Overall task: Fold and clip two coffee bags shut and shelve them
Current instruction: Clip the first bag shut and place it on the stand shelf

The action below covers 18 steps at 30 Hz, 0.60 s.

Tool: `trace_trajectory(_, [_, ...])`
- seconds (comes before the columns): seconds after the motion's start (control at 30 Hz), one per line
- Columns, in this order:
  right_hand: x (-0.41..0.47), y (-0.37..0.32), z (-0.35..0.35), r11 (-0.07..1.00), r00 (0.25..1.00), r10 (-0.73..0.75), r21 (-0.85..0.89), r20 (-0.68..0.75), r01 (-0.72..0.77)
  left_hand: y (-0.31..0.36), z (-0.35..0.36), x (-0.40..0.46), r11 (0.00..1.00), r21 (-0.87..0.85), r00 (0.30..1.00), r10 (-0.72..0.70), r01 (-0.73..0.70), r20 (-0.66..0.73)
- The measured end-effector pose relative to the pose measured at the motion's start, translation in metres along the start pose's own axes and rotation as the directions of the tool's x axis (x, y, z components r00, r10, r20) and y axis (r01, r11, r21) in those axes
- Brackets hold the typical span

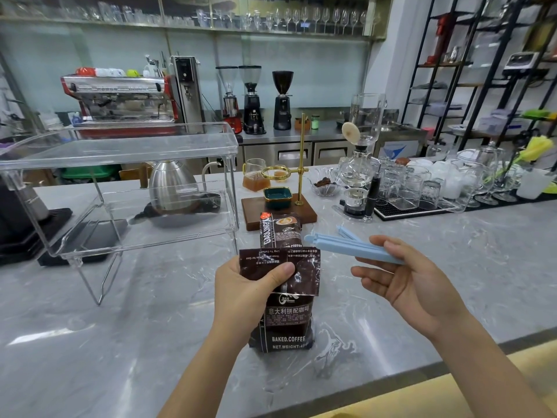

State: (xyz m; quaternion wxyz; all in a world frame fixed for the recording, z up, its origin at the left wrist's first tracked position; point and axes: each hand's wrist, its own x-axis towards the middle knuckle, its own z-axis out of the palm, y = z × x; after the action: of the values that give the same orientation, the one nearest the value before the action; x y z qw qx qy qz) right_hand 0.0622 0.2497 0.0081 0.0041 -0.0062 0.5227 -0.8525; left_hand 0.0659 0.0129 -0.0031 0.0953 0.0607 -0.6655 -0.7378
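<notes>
Brown foil coffee bag (286, 315) upright on near counter (120, 327), folded top pinched closed by left hand (247, 297). Right hand (410, 285) loosely grips blue clips (346, 245). Second bag (280, 233) just behind. Risk: fold springs open if pinch loosens before clipping.

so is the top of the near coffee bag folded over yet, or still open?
Folded. The near coffee bag has its top flap turned down over the front, pinned by the left hand. Not clipped: the blue clip is in the right hand.
</notes>
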Motion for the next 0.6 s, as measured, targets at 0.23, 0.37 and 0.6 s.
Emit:
trace_trajectory(0.23, [-0.002,-0.002,0.001,0.999,0.999,0.048,-0.022,-0.002,-0.048,-0.002,0.0,0.001,1.0,0.005,1.0,-0.006,0.006,-0.004])
trace_trajectory(0.37, [-0.001,-0.003,0.006,0.998,0.999,0.047,-0.039,0.003,-0.047,-0.001,0.0,-0.001,1.0,-0.004,1.0,0.009,-0.009,0.003])
trace_trajectory(0.6, [0.0,0.009,0.024,0.995,0.997,0.019,-0.095,0.073,-0.013,-0.001,-0.001,-0.003,1.0,-0.017,1.0,0.024,-0.024,0.012])
